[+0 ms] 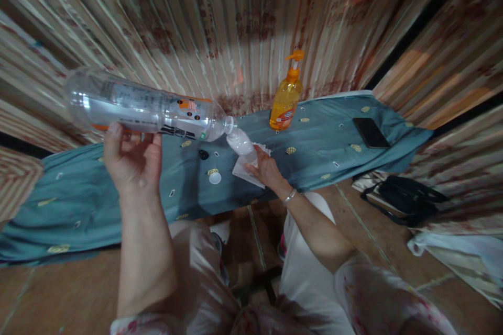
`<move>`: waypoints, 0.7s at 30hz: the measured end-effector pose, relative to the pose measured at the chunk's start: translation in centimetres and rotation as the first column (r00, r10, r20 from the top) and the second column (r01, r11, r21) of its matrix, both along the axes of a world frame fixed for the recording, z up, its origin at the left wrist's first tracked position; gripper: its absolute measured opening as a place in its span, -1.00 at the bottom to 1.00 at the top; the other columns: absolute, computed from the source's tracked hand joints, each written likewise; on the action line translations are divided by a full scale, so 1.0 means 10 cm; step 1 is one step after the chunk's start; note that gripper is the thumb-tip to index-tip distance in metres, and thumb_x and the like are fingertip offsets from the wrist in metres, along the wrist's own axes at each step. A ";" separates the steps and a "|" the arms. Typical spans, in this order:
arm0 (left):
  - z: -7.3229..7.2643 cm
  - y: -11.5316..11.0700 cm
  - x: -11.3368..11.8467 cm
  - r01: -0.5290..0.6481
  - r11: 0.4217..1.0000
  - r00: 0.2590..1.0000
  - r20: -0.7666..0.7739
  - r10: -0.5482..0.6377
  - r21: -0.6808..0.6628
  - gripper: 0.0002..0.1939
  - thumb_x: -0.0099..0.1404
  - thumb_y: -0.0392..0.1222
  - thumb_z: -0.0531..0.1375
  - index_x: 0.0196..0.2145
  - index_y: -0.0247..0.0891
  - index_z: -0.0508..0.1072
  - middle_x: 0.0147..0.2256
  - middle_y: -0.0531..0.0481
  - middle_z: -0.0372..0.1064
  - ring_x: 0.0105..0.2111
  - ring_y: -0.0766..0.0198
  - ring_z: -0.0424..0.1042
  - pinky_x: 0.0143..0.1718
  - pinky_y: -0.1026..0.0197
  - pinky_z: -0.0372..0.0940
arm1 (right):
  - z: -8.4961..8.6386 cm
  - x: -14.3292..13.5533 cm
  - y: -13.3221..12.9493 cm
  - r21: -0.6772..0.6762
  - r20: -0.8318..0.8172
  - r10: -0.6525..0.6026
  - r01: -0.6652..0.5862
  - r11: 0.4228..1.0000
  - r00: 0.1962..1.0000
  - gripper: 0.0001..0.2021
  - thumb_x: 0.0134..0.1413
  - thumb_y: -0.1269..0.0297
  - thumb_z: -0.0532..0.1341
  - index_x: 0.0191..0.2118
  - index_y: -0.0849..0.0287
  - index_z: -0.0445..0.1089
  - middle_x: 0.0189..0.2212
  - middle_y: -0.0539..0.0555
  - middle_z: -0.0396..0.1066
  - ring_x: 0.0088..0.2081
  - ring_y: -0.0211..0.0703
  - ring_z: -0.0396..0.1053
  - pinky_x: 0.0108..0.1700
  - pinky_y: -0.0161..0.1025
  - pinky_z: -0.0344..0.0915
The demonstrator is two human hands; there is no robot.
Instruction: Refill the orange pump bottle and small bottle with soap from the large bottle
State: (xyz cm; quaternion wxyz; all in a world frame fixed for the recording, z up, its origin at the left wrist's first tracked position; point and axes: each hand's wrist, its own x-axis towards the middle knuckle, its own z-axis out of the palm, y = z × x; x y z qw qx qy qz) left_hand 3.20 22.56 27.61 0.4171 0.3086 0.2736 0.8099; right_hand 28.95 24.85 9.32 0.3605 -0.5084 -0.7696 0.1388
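My left hand (135, 159) grips a large clear plastic bottle (149, 107) from below, holding it tilted almost flat with its neck to the right. Its mouth meets the mouth of a small clear bottle (240, 142), which leans toward it. Wrapped around the lower part of that small bottle is my right hand (267, 166), a bracelet at the wrist. Under it, a folded white tissue (248, 174) lies on the cloth. A white cap (215, 178) and a small black cap-like piece (203, 154) rest to the left of the tissue.
Behind my right hand stands an orange pump bottle (286, 99). A dark phone (370, 133) lies at the right on the teal cloth (314, 159). On the floor to the right is a black bag (404, 199). A pleated curtain (251, 26) hangs behind the table.
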 end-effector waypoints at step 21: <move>0.01 0.01 0.01 0.001 1.000 0.999 -0.053 0.001 0.028 -0.59 -0.22 -0.12 0.48 -0.37 -0.16 0.48 -0.32 0.14 0.43 -0.19 0.34 0.41 0.05 0.20 0.35 | 0.03 -0.01 -0.01 -0.015 0.028 -0.017 0.017 1.000 0.999 -0.33 0.18 0.09 0.25 0.26 0.42 0.10 0.09 0.49 0.39 0.13 0.21 0.38 0.10 0.10 0.37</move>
